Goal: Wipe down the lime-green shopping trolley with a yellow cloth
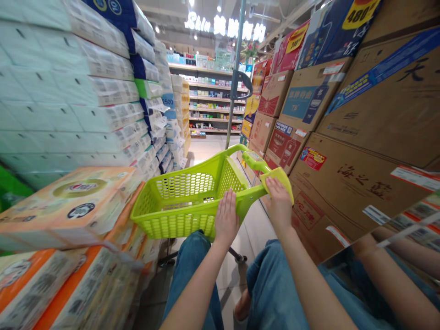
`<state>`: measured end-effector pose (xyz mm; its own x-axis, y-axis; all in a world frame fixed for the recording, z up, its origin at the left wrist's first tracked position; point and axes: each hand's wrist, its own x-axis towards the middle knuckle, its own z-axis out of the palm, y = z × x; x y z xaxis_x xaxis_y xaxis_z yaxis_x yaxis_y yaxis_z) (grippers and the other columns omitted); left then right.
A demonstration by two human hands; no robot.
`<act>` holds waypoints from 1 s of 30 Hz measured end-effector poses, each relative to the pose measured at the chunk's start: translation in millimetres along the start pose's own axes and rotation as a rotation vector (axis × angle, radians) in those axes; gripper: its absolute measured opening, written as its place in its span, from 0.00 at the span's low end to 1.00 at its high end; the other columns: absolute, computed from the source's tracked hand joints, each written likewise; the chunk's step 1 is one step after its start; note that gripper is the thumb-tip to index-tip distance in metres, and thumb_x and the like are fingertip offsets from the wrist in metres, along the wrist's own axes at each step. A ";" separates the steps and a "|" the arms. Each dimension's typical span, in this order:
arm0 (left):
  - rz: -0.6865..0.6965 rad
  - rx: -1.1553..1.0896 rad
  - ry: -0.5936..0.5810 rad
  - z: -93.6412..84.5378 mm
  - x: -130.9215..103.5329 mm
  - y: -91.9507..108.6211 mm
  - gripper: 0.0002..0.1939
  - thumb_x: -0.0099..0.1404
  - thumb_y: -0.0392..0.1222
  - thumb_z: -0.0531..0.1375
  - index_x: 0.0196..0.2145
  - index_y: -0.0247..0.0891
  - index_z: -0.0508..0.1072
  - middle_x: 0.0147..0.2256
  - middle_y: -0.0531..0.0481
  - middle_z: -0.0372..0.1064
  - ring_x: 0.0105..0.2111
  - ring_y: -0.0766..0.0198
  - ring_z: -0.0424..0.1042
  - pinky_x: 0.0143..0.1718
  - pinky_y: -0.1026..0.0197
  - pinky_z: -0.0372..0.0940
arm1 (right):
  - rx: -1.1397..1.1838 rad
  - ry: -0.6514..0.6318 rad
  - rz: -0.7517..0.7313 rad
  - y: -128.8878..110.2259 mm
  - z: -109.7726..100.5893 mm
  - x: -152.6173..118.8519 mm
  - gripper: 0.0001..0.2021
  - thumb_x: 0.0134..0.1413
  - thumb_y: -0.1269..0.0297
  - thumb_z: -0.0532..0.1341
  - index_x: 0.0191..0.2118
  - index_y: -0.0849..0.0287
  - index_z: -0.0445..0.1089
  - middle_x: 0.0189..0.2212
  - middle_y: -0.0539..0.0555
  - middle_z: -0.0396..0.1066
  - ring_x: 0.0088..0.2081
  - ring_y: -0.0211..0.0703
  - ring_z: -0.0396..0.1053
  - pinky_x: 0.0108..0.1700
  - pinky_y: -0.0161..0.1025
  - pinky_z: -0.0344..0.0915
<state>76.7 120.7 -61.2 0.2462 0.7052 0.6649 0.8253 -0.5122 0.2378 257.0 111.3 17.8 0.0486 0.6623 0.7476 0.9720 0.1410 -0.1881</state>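
A lime-green shopping cart basket (pixel 185 220) with perforated sides stands turned sideways before my knees, and nothing shows inside it. My left hand (pixel 227 217) lies on the basket's near side close to its right end, fingers stretched and pressed side by side. A yellow cloth (pixel 285 183) is folded over the right end of the cart's green handle (pixel 254 160). On that cloth rests my right hand (pixel 278 199), its fingers bent over it and holding it against the handle.
Stacked tissue packs (pixel 62 110) rise on the left, with an orange pack (pixel 79 197) low beside the basket. Cardboard cartons (pixel 378 151) line the right. A grey pole (pixel 237 59) stands beyond the cart; stocked shelves (pixel 216 110) fill the far end.
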 end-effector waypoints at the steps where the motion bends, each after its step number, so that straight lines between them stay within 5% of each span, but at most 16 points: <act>1: 0.000 0.001 0.000 0.3 0.0 0.1 0.42 0.59 0.28 0.51 0.69 0.31 0.41 0.70 0.40 0.44 0.70 0.57 0.39 0.68 0.48 0.50 | 0.002 -0.022 -0.033 -13.0 5.2 -5.4 0.32 0.49 0.84 0.50 0.60 0.63 0.66 0.58 0.60 0.68 0.63 0.50 0.62 0.64 0.54 0.59; 6: -0.013 0.042 -0.014 1.0 -0.2 0.8 0.41 0.59 0.30 0.52 0.69 0.29 0.44 0.69 0.38 0.46 0.70 0.57 0.41 0.68 0.49 0.49 | 0.047 -0.152 -0.231 -64.9 19.2 -25.9 0.31 0.50 0.85 0.49 0.59 0.63 0.67 0.59 0.57 0.68 0.62 0.48 0.63 0.64 0.49 0.60; 10: -0.002 0.023 -0.018 -0.5 0.0 0.7 0.41 0.59 0.30 0.52 0.69 0.29 0.43 0.69 0.38 0.46 0.70 0.57 0.41 0.68 0.48 0.49 | 0.073 -0.193 -0.287 -42.1 4.5 -15.4 0.32 0.49 0.84 0.50 0.60 0.59 0.67 0.58 0.56 0.69 0.62 0.47 0.63 0.63 0.50 0.61; 15: 0.008 -0.018 0.000 -0.7 0.8 1.8 0.42 0.59 0.29 0.51 0.69 0.31 0.41 0.69 0.39 0.45 0.70 0.56 0.40 0.68 0.47 0.49 | 0.032 -0.038 -0.034 7.5 -8.4 5.5 0.33 0.46 0.85 0.50 0.59 0.62 0.68 0.57 0.59 0.70 0.61 0.49 0.63 0.64 0.53 0.60; 19: -0.015 -0.027 0.004 0.0 1.0 3.1 0.42 0.59 0.28 0.51 0.69 0.31 0.41 0.69 0.39 0.46 0.70 0.56 0.41 0.68 0.47 0.49 | 0.011 0.004 0.033 -11.0 5.8 0.0 0.31 0.48 0.84 0.49 0.59 0.65 0.67 0.58 0.61 0.69 0.63 0.50 0.61 0.65 0.53 0.57; 25: -0.018 0.017 -0.013 -0.1 -0.1 1.2 0.41 0.59 0.31 0.52 0.68 0.29 0.44 0.69 0.38 0.47 0.70 0.57 0.43 0.68 0.50 0.49 | 0.045 -0.143 -0.134 -66.7 23.6 -21.5 0.31 0.50 0.85 0.48 0.58 0.64 0.68 0.58 0.57 0.69 0.62 0.47 0.62 0.65 0.49 0.57; 30: 0.004 0.027 -0.021 -3.4 0.3 1.3 0.40 0.59 0.30 0.52 0.68 0.28 0.44 0.69 0.39 0.47 0.70 0.57 0.41 0.68 0.50 0.48 | 0.105 -0.185 -0.265 -39.2 6.6 -17.0 0.32 0.50 0.85 0.49 0.59 0.58 0.67 0.58 0.54 0.70 0.62 0.45 0.63 0.64 0.49 0.59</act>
<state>76.1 118.6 -58.3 0.2600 0.7131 0.6511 0.8377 -0.5019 0.2152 216.5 99.4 8.2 -0.2548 0.7136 0.6526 0.9156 0.3951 -0.0745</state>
